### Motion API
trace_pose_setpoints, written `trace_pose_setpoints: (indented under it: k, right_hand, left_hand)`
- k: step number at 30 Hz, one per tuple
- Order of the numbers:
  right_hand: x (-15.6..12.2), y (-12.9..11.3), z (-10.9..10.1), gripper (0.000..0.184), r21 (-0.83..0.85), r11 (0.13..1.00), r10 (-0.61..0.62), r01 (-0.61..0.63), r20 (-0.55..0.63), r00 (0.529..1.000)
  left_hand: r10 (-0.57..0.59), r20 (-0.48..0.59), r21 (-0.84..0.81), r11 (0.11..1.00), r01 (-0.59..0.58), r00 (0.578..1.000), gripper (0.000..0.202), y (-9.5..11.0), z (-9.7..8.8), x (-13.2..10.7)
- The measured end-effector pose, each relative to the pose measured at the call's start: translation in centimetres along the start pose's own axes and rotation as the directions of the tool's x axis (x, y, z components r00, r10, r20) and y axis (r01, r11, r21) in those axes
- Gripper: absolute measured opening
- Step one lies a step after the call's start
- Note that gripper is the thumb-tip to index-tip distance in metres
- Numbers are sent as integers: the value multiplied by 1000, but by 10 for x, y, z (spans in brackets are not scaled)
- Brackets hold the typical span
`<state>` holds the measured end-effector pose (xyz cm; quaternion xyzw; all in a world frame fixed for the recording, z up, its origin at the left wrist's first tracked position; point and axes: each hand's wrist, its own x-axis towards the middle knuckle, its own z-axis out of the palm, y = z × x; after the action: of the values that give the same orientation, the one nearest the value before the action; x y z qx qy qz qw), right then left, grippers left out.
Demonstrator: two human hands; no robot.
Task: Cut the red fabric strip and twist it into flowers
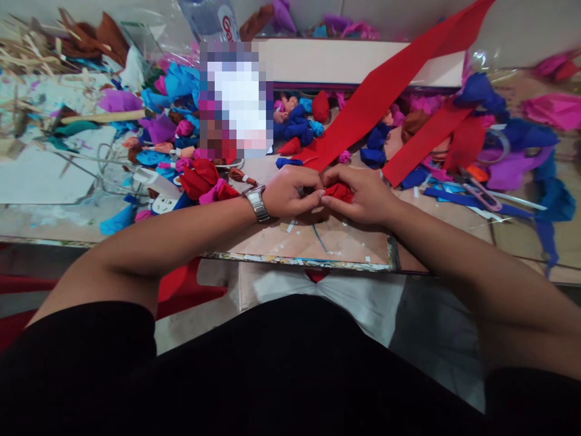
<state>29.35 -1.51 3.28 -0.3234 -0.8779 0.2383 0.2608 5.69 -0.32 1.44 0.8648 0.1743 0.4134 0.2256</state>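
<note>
My left hand, with a metal watch on its wrist, and my right hand meet at the middle of the table. Both have their fingers curled and pinched on a small rolled red paper piece between them. A long red paper strip runs from the hands up to the far right. A second red strip lies beside it on the right. Finished rolled paper buds in red, blue and pink lie just beyond my hands.
Scissors lie right of my hands among blue and purple paper scraps. A heap of coloured paper buds and wooden sticks fills the left. A white box and a plastic bottle stand behind. The table's front edge is near my lap.
</note>
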Motion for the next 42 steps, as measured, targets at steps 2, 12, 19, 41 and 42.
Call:
trace_pose_setpoints:
  k: [2,12,19,41,42]
  right_hand:
    - [0,0,0,43,1,1000,1,-1,3,1000]
    - [1,0,-1,42,2,1000,5,-5,16,1000]
    - [2,0,-1,41,3,1000,-19,19,11,1000]
    - [1,-1,-2,43,4,1000,5,-5,35,999]
    - [1,-1,-2,44,3,1000,6,-6,36,999]
  left_hand:
    - [-8,5,12,1000,8,1000,42,0,0,0]
    - [-14,17,13,1000,14,1000,40,0,0,1]
    - [-5,15,8,1000,5,1000,38,2,-1,1]
    - [9,29,15,1000,-10,1000,39,0,0,0]
    - [10,32,18,1000,-10,999,39,0,0,0]
